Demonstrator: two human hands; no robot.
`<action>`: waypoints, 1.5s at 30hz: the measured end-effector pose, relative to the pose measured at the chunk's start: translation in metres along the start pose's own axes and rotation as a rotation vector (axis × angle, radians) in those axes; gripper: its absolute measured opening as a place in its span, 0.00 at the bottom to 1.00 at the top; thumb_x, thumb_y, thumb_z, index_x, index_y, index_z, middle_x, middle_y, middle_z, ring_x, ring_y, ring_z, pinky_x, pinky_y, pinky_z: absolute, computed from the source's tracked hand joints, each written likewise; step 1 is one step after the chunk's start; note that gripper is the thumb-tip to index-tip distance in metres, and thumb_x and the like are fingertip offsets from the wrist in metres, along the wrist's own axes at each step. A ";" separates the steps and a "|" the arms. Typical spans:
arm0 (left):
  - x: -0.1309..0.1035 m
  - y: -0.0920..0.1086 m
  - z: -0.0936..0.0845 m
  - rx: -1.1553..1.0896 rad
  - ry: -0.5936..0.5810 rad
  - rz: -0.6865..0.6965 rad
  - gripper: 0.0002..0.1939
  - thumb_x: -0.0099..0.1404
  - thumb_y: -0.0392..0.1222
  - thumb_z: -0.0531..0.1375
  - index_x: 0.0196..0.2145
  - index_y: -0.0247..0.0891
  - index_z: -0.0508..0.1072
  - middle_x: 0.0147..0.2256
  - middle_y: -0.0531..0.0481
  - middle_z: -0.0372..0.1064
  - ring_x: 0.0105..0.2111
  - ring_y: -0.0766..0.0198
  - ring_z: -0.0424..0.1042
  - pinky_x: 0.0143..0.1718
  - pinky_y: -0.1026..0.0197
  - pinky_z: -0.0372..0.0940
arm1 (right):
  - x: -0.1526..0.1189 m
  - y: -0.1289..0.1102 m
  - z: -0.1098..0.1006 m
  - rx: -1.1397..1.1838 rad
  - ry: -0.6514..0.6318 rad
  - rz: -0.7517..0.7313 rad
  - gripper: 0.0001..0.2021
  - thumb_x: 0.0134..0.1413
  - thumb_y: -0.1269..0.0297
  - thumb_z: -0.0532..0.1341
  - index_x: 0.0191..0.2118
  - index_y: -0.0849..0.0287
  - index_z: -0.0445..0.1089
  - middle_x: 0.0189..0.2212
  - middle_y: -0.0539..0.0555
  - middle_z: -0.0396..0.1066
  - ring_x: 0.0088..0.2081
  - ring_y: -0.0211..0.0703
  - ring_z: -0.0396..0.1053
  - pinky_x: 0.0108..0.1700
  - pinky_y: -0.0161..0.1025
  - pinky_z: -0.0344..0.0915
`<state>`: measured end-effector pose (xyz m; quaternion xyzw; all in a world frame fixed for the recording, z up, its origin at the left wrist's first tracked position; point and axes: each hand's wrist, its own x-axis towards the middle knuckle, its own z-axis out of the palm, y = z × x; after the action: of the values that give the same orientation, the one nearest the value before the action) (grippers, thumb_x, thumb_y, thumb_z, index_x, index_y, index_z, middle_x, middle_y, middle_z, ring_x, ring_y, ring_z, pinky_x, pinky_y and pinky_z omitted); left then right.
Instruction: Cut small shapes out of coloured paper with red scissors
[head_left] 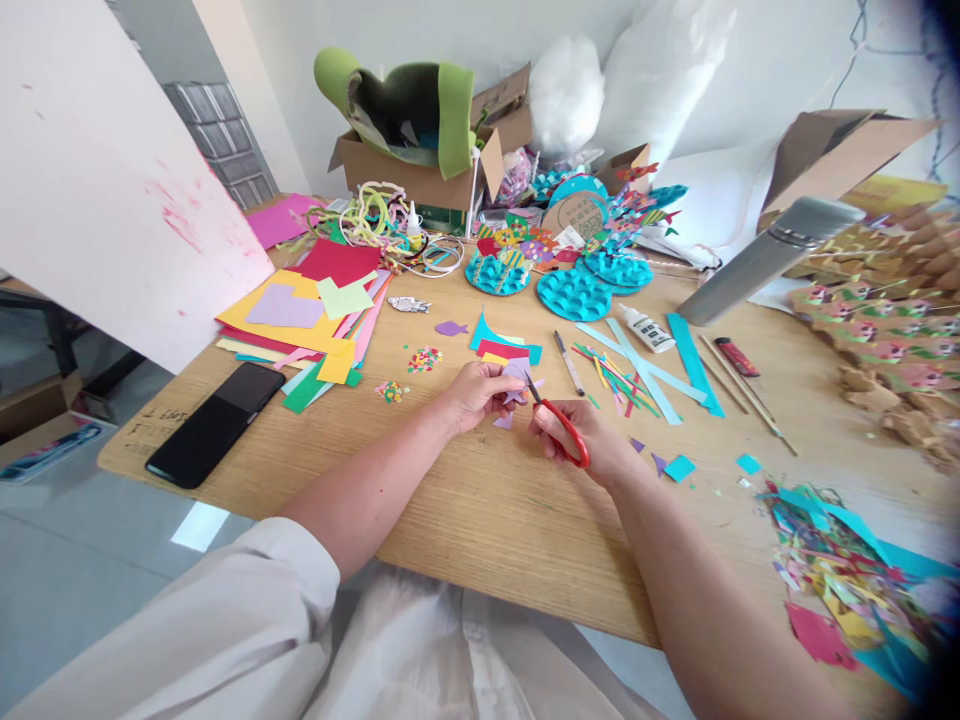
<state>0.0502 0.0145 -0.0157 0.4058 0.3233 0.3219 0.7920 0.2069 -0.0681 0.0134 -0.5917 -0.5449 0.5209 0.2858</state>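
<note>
Near the middle of the wooden table, my left hand pinches a small piece of purple paper. My right hand is closed round the red handles of a pair of scissors, whose dark blades point up and left and touch the purple paper's right side. Below the hands lies a purple scrap. Beyond them are a purple fish cutout and stacked blue, red and yellow paper pieces. Small purple scraps lie to the right of my right hand.
A black phone and coloured paper sheets lie at left. A pen, paper strips, a glue bottle and a grey flask stand or lie at right. Blue decorated bases sit behind; a scrap pile is front right.
</note>
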 end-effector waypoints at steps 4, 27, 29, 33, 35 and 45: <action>0.000 -0.001 -0.001 0.006 -0.014 0.007 0.07 0.50 0.36 0.65 0.24 0.30 0.71 0.20 0.49 0.69 0.16 0.72 0.63 0.17 0.68 0.54 | 0.000 -0.001 0.000 0.000 -0.009 0.001 0.25 0.45 0.40 0.64 0.20 0.58 0.61 0.14 0.49 0.65 0.15 0.32 0.58 0.17 0.32 0.51; -0.001 0.001 0.000 -0.002 -0.007 0.004 0.07 0.50 0.36 0.65 0.23 0.30 0.70 0.19 0.51 0.68 0.16 0.74 0.61 0.17 0.69 0.50 | 0.001 0.005 0.000 0.016 -0.012 -0.009 0.25 0.46 0.40 0.64 0.21 0.58 0.60 0.14 0.49 0.65 0.15 0.33 0.58 0.18 0.32 0.51; -0.002 0.001 0.001 0.000 -0.009 0.003 0.07 0.50 0.36 0.65 0.22 0.30 0.70 0.19 0.51 0.67 0.16 0.73 0.62 0.17 0.69 0.50 | 0.001 0.005 0.000 0.025 -0.010 -0.001 0.25 0.45 0.39 0.64 0.21 0.58 0.61 0.15 0.50 0.66 0.16 0.34 0.60 0.19 0.32 0.52; -0.001 0.000 0.001 0.002 -0.013 0.008 0.07 0.50 0.36 0.65 0.22 0.31 0.69 0.19 0.51 0.67 0.16 0.73 0.62 0.17 0.68 0.50 | 0.001 0.004 0.000 0.044 -0.012 0.000 0.25 0.44 0.39 0.65 0.23 0.59 0.62 0.16 0.50 0.66 0.17 0.35 0.61 0.19 0.32 0.53; -0.001 0.000 0.001 0.001 -0.011 0.005 0.07 0.50 0.36 0.64 0.22 0.31 0.69 0.19 0.51 0.67 0.16 0.73 0.62 0.16 0.68 0.50 | 0.001 0.004 0.001 0.049 -0.016 -0.002 0.26 0.44 0.38 0.64 0.22 0.59 0.62 0.15 0.50 0.66 0.16 0.34 0.60 0.19 0.32 0.52; -0.004 0.003 0.002 -0.005 0.007 -0.017 0.08 0.50 0.36 0.65 0.22 0.31 0.69 0.19 0.52 0.67 0.16 0.74 0.62 0.17 0.69 0.51 | 0.001 0.006 0.000 0.022 -0.008 -0.008 0.25 0.47 0.40 0.64 0.21 0.58 0.60 0.14 0.48 0.64 0.15 0.32 0.58 0.18 0.31 0.51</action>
<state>0.0486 0.0120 -0.0107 0.4000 0.3288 0.3175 0.7944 0.2090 -0.0689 0.0082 -0.5841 -0.5425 0.5282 0.2924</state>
